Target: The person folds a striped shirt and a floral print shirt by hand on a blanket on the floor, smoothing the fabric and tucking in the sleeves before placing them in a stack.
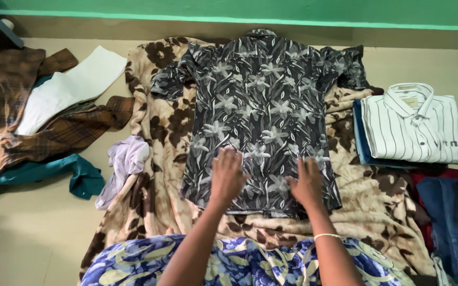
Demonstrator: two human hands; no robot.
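Both of my hands flat on the lower half of a dark floral shirt laid out on a blanket.

My left hand and right hand rest palm-down on the dark floral shirt, fingers spread and gripping nothing; I judge this flat contact serves to press the cloth smooth. The shirt lies collar away from me, stretching beyond my fingertips, sleeves out to either side, its hem just below my palms. Beneath it is a brown flowered blanket on the floor, which keeps the garment off the bare floor. Well to the right of my right fingers a folded white striped shirt sits on a stack. Left of my left fingers lies a lilac cloth; further out, brown plaid garments.
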